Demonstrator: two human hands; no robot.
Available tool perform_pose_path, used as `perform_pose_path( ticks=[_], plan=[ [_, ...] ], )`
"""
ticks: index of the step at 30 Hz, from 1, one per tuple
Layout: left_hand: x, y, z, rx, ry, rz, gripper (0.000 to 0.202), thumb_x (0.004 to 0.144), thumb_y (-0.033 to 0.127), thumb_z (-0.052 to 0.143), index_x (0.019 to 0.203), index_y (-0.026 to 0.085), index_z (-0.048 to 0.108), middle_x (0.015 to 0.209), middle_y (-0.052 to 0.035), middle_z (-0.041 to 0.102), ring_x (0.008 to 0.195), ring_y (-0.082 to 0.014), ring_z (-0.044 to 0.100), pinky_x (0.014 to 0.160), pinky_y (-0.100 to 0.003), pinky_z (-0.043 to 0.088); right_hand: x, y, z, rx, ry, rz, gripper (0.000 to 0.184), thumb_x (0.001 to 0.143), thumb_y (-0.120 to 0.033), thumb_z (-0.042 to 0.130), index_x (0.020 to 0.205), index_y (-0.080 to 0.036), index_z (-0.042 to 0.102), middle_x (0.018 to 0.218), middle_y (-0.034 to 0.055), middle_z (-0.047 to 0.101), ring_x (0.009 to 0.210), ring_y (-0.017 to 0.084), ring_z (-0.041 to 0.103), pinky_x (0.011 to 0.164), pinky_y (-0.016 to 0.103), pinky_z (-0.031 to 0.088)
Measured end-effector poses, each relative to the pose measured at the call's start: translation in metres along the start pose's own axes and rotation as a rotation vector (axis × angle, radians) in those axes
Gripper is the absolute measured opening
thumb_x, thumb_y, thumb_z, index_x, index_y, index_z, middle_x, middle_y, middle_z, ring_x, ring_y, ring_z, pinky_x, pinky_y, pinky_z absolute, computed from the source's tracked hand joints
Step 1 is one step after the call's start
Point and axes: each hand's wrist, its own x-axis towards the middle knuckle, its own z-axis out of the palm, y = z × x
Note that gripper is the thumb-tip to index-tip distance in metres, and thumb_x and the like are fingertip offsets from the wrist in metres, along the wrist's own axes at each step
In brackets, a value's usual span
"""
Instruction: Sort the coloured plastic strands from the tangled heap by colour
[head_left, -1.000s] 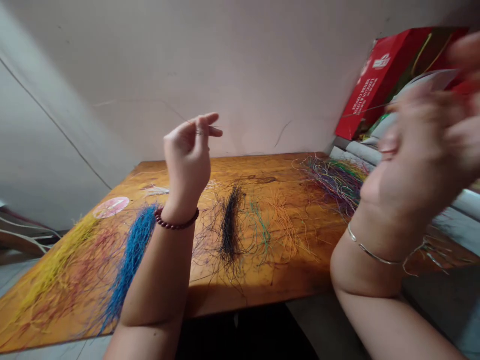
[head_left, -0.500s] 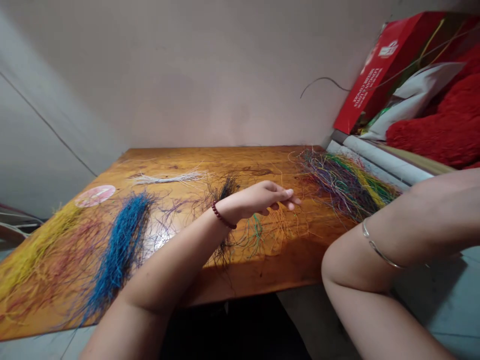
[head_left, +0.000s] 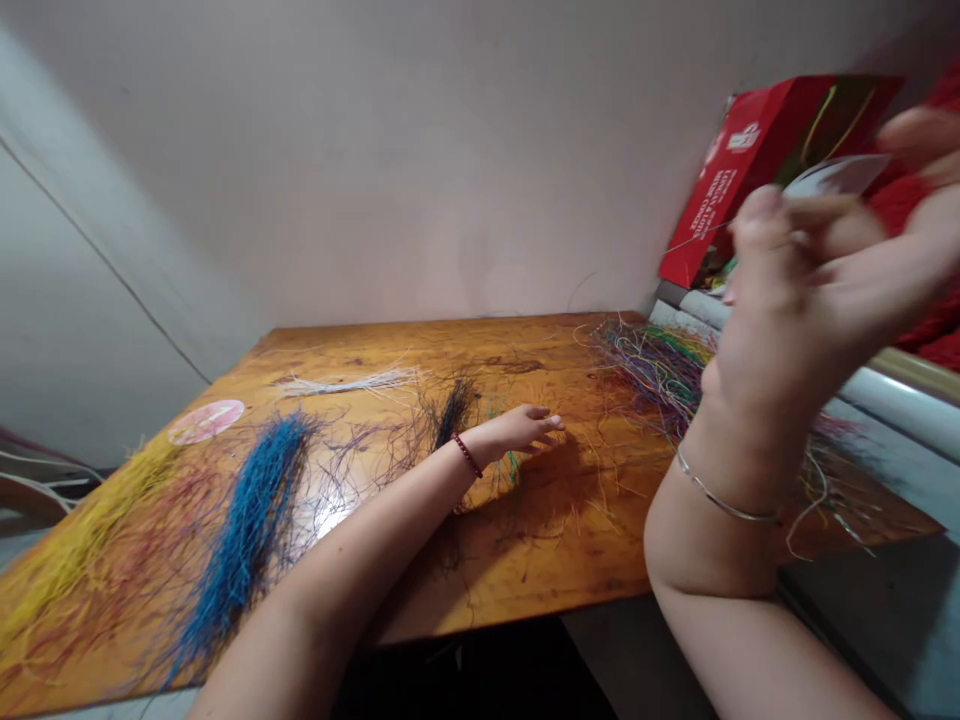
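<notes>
Red box (head_left: pixel 757 165): lettered "LONGAN & LOTUS" and "CONGEE".
Right hand (head_left: pixel 795 285): raised, pinching a thin thread (head_left: pixel 712 231) that crosses before the box.
Left hand (head_left: pixel 517 430): low over the worktop (head_left: pixel 555 585), fingers loosely parted, near green threads (head_left: pixel 514 468).

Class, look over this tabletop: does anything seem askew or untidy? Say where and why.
The white bundle lies crosswise, while the blue bundle and yellow bundle slant front to back. On the right, the multicoloured tangle mixes several colours, unlike those bundles.
</notes>
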Motion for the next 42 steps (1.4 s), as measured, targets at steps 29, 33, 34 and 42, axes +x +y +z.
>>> perform_pose_path(
  ticks=[29,33,34,42],
  plan=[
    [-0.102,0.095,-0.078,0.727,1.06,0.885,0.021,0.094,0.029,0.06,0.109,0.022,0.073,0.098,-0.0058,0.073,0.071,-0.013,0.06,0.065,-0.024,0.049,-0.006,0.03,0.03,0.177,-0.189,0.034,0.046,0.08,-0.04,0.079,0.114,-0.026,0.052,0.088,0.0034,0.066,0.07,0.016,0.066,0.048,0.025,0.043],
    [-0.094,0.093,-0.059,0.722,0.947,0.874,0.023,0.094,0.035,0.063,0.105,0.022,0.077,0.094,-0.0052,0.076,0.071,-0.0138,0.062,0.067,-0.026,0.05,-0.012,0.026,0.034,0.174,-0.266,0.103,0.049,0.08,-0.046,0.079,0.116,-0.025,0.053,0.087,0.0039,0.07,0.06,0.014,0.061,0.045,0.027,0.042],
    [-0.091,0.091,-0.057,0.721,0.914,0.86,0.023,0.093,0.037,0.063,0.104,0.022,0.078,0.093,-0.0053,0.077,0.071,-0.0141,0.062,0.069,-0.027,0.051,-0.014,0.026,0.035,0.168,-0.286,0.112,0.05,0.081,-0.047,0.079,0.118,-0.026,0.053,0.089,0.0046,0.071,0.062,0.014,0.062,0.046,0.027,0.044],
    [-0.076,0.082,-0.053,0.721,0.852,0.782,0.018,0.091,0.032,0.066,0.1,0.024,0.078,0.091,-0.0027,0.077,0.069,-0.0131,0.061,0.071,-0.029,0.049,-0.019,0.025,0.041,0.196,-0.331,0.139,0.051,0.082,-0.049,0.077,0.12,-0.026,0.054,0.087,0.0042,0.071,0.062,0.015,0.062,0.043,0.027,0.041]
  ],
)
